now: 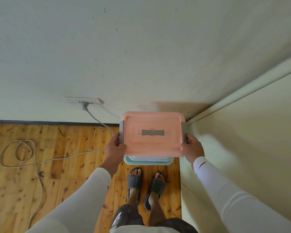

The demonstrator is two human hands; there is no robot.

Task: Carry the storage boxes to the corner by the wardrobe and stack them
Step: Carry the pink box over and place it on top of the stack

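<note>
Cable (18, 153) is lying in loose loops on the wood floor (57, 140) at far left and running up to a grey plug (84, 105), which is sitting in a white wall socket (91, 100) just above the dark skirting board (40, 122). Left sleeve (84, 195), white, is coming in from bottom left. Left hand (115, 145) is gripping the left end of the pink storage box (152, 143): thumb is lying on the lid edge beside the grey latch (121, 132), other fingers are going out of sight under the box, so that grip is holding the box. Box is sitting level, lid on, with a grey handle (152, 132) lying flat mid-lid and a second grey latch (183, 132) on the right end. Teal box (148, 161) is showing directly below it, only its near rim peeking out; pink box is lining up over it, but cannot tell whether the two are touching or apart. Feet in grey slippers (134, 181) are standing on the floor just in front of the teal box. Right hand (192, 147) is gripping the right end of the pink box the same way, thumb on the lid corner by the right latch, fingers hidden below; that grip is holding the box too. Right sleeve (225, 190) is running alongside the cream wardrobe (250, 140), which is filling the right side. Both boxes are occupying the corner, back edge near the wall (141, 47), right end just beside the wardrobe.
</note>
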